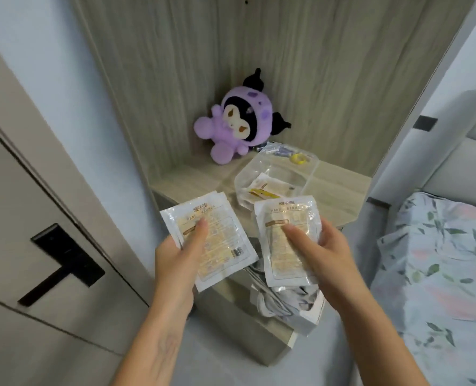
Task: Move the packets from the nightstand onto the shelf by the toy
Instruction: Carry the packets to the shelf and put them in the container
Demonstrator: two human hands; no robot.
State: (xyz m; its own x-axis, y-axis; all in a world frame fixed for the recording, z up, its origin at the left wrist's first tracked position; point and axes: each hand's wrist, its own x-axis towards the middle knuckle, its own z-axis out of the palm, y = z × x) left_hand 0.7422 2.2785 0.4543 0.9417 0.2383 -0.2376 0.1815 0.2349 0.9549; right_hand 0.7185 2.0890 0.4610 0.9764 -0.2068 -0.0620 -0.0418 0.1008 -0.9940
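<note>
Two hands up, each with packets. Left hand (175, 260) grips a small stack of packets (217, 246): thumb pressed flat across the top face, fingers hidden underneath. At least two packets in it, edges offset at the upper corner; exact count cannot be told. Right hand (323, 254) grips a second stack (284, 232) the same way, thumb lying across the front, fingers curled round the right edge. Both stacks held in the air, tilted toward the camera, printed sides up, apart from each other.

Below the right-hand stack: a nightstand (239, 316) top with crumpled grey cloth and cable (281, 299) lying on it.

Beyond the hands: a wood-grain shelf (192, 179) set in a recessed niche. Purple plush toy (242, 118) sits at the back of the shelf, leaning into the corner. Just right of the toy, a clear plastic bag (278, 176) lies on the shelf, small items inside, among them a yellow ring (299, 158); the rest too blurred to identify. The held packets hang in front of the shelf's front edge, none resting on it.

Left: a door with a black handle (61, 263). Right: a bed with a leaf-print sheet (440, 260).
</note>
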